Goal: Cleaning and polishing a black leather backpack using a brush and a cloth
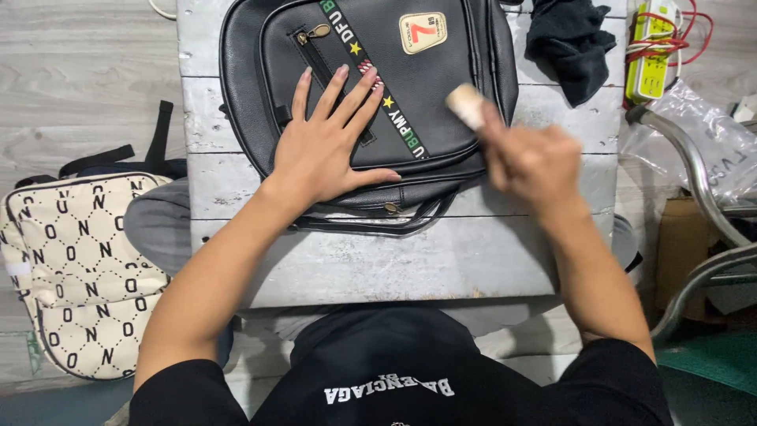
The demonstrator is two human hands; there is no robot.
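Left hand [327, 150] lies flat, fingers spread, palm down on the front pocket of a black leather backpack [441, 102]. It presses the bag and grips nothing. Right hand [532, 158] is closed around a small pale tool [465, 105], possibly a brush or sponge block; motion blur hides its shape. The tool's tip touches the bag's front just right of the left fingertips.

The backpack lies on a whitewashed wooden table [378, 260], directly ahead of both hands, its long axis running away from the person. The two hands are apart, the left over the pocket centre, the right at the bag's right edge; both reach it equally.

The pocket zip [315, 33], beyond the left fingers, looks shut, so contents are unseen. Beyond the right hand lies a dark cloth [572, 39]. A cream patterned bag [75, 268] stands on the floor outside the left forearm.
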